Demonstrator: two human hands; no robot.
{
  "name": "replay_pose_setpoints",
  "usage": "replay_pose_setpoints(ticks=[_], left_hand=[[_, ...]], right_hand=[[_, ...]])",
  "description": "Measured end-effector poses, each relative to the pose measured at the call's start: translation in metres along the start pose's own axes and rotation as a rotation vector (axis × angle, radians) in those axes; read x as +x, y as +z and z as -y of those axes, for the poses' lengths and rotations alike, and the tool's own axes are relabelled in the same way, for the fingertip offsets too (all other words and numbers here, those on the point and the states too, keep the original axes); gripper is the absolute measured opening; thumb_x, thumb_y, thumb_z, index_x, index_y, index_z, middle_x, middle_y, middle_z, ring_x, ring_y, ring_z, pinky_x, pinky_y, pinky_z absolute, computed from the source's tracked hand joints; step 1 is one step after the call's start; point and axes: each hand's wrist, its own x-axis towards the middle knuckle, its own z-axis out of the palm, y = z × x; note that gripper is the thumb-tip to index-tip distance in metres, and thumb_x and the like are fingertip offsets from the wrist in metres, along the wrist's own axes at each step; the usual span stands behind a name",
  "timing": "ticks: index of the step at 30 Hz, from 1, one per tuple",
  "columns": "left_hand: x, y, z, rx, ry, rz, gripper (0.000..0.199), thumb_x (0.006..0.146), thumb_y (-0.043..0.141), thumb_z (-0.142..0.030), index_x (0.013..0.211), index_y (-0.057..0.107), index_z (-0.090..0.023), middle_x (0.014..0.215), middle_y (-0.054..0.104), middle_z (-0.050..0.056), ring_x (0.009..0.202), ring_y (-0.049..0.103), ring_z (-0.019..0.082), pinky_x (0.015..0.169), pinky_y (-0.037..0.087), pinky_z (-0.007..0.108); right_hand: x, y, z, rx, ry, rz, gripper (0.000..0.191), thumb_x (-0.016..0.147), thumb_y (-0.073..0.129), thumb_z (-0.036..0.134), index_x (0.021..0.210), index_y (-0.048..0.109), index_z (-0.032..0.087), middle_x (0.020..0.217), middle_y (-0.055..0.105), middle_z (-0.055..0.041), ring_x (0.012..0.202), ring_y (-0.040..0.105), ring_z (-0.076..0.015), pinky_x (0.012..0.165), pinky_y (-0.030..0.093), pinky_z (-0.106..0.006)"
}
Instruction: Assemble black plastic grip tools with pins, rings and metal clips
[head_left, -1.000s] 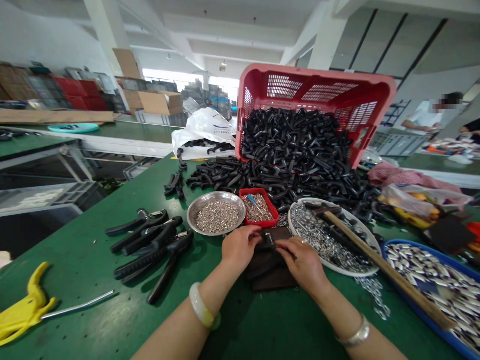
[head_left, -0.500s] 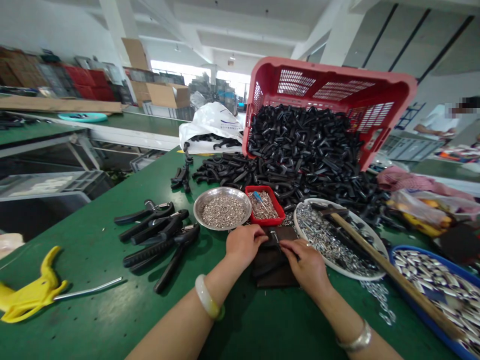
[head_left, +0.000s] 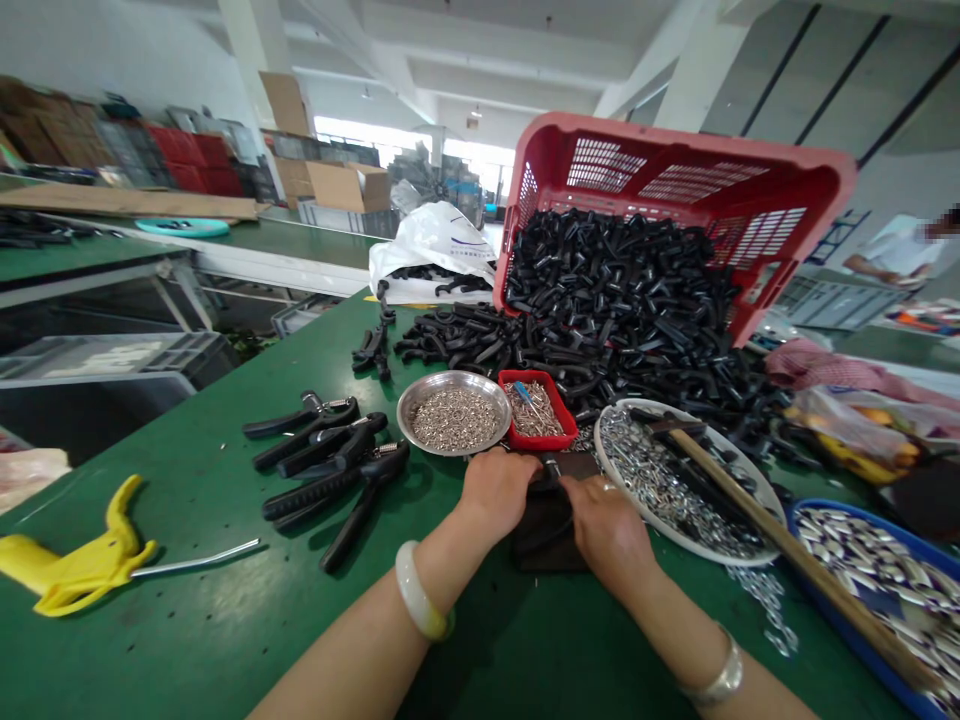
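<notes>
My left hand (head_left: 497,490) is closed on a black part, most of it hidden by the fingers, over a dark block (head_left: 545,535) on the green table. From the right, my right hand (head_left: 611,520) is closed at the same black part, near a small metal piece (head_left: 553,468) between the hands. Just beyond my left hand are a metal dish (head_left: 406,420) of small metal pieces and a red tray (head_left: 574,432) of pins. A white dish (head_left: 600,445) of metal parts lies beyond my right hand, a wooden-handled hammer (head_left: 739,495) across it.
Several black hand grips (head_left: 360,500) and a yellow air gun (head_left: 97,570) lie at left. Behind stands a tilted red basket (head_left: 810,165) with black parts spilling out. A blue tray (head_left: 806,500) of metal pieces is at right. A person (head_left: 892,255) is in the right background.
My right hand has moved in slightly toward the small metal piece, and its fingers have closed up. The whole view has shifted slightly, with objects lying a little further right.
</notes>
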Motion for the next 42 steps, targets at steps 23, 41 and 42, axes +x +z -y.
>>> replay_pose_setpoints(ticks=[23, 41, 42], left_hand=[[0.016, 0.026, -0.025, 0.370, 0.456, 0.039, 0.049, 0.086, 0.035, -0.018, 0.133, 0.028, -0.029, 0.085, 0.062, 0.003, 0.079, 0.053, 0.016, 0.070, 0.042, 0.024], [0.014, 0.036, -0.022, 0.586, 0.611, -0.101, 0.052, 0.083, 0.037, -0.014, 0.134, 0.026, -0.020, 0.076, 0.063, 0.003, 0.067, 0.057, 0.015, 0.059, 0.044, 0.025], [0.013, 0.035, -0.022, 0.592, 0.622, -0.095, 0.052, 0.084, 0.037, -0.014, 0.134, 0.026, -0.019, 0.080, 0.064, 0.004, 0.068, 0.057, 0.015, 0.059, 0.044, 0.025]], right_hand=[[-0.049, 0.007, -0.025, 0.621, 0.099, -0.048, 0.047, 0.075, 0.042, 0.008, 0.122, 0.044, 0.012, 0.115, 0.055, -0.0133, 0.110, 0.048, -0.0212, 0.094, 0.040, -0.041], [-0.053, 0.003, -0.029, 0.743, 0.118, -0.017, 0.048, 0.074, 0.045, 0.009, 0.122, 0.045, 0.013, 0.118, 0.052, -0.0132, 0.112, 0.045, -0.0227, 0.096, 0.037, -0.042], [-0.054, 0.004, -0.029, 0.735, 0.116, -0.017, 0.048, 0.074, 0.045, 0.009, 0.122, 0.045, 0.013, 0.118, 0.052, -0.0133, 0.112, 0.045, -0.0227, 0.096, 0.036, -0.042]])
